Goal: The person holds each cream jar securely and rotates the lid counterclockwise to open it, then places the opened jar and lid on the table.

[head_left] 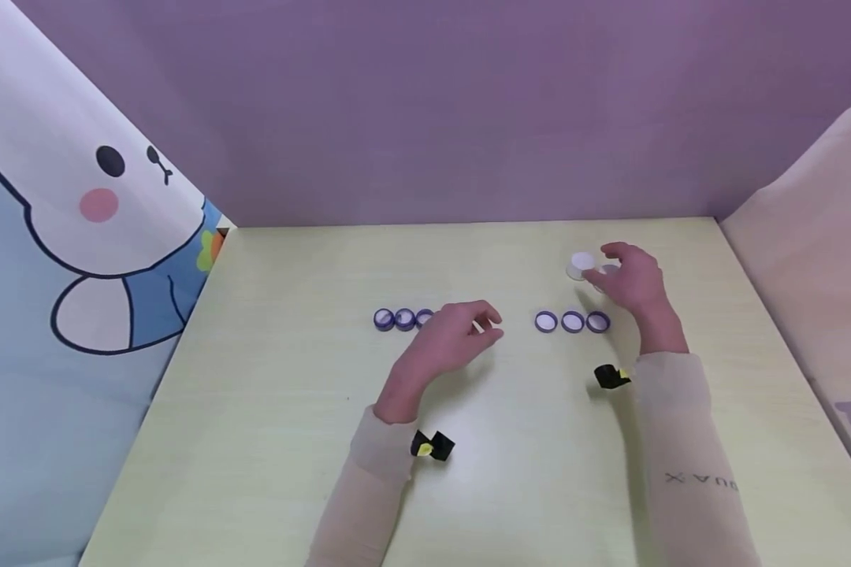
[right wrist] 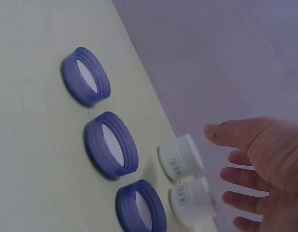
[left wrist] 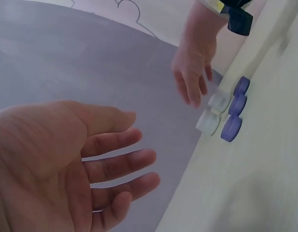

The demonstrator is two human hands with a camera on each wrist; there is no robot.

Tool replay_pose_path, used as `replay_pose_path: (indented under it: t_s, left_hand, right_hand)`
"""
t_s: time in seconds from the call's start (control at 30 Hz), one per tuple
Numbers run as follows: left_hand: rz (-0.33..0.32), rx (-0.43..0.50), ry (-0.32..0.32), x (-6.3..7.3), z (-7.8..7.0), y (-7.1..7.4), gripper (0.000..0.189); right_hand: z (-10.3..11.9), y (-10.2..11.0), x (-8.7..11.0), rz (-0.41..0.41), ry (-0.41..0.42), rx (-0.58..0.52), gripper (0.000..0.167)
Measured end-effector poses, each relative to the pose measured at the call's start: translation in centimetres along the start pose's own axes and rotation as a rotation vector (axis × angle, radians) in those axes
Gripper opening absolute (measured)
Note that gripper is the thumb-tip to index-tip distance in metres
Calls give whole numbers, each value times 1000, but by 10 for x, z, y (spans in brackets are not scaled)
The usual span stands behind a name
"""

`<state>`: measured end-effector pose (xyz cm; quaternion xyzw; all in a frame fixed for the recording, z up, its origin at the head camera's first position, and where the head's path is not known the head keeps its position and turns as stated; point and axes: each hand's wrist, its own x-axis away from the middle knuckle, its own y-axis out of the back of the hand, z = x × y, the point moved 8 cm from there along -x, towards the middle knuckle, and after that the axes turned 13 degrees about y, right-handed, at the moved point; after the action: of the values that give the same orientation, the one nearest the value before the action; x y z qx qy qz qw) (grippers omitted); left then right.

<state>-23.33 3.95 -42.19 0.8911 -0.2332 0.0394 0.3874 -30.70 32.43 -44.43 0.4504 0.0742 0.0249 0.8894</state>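
My right hand (head_left: 634, 279) hovers over two small white jars (head_left: 581, 264) at the back right of the table, fingers loosely bent and holding nothing. In the right wrist view the jars (right wrist: 180, 157) bear small blue print, and the thumb stays apart from them. In front of them lie three upturned blue screw lids (head_left: 572, 321) with white insides, in a row. My left hand (head_left: 454, 339) hangs above the middle of the table, its fingers relaxed around nothing. Beside it is a second row of round blue-rimmed pieces (head_left: 384, 319), partly hidden by that hand.
The pale wooden table (head_left: 291, 472) ends at a purple cloth wall (head_left: 425, 118). On the left hangs a cloth with a cartoon rabbit (head_left: 135, 228), on the right a pinkish cloth (head_left: 815, 260). Small black devices (head_left: 612, 376) sit at both wrists.
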Motion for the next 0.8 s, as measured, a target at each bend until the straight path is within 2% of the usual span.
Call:
replay_pose_path:
  t_s: [0.23, 0.4, 0.57, 0.8]
  left_hand:
    - [36, 3, 5, 4, -1, -1, 25]
    - [48, -17, 1, 4, 0, 2, 26]
    - [54, -28, -4, 3, 1, 3, 24]
    - [70, -23, -42, -2, -2, 0, 28]
  right_hand:
    - [-7, -12, -10, 80, -53, -11, 66]
    - [-10, -20, -16, 106, -78, -9, 68]
    - [-15, -25, -19, 114, -93, 9, 63]
    - [-23, -19, -13, 61, -103, 42, 55]
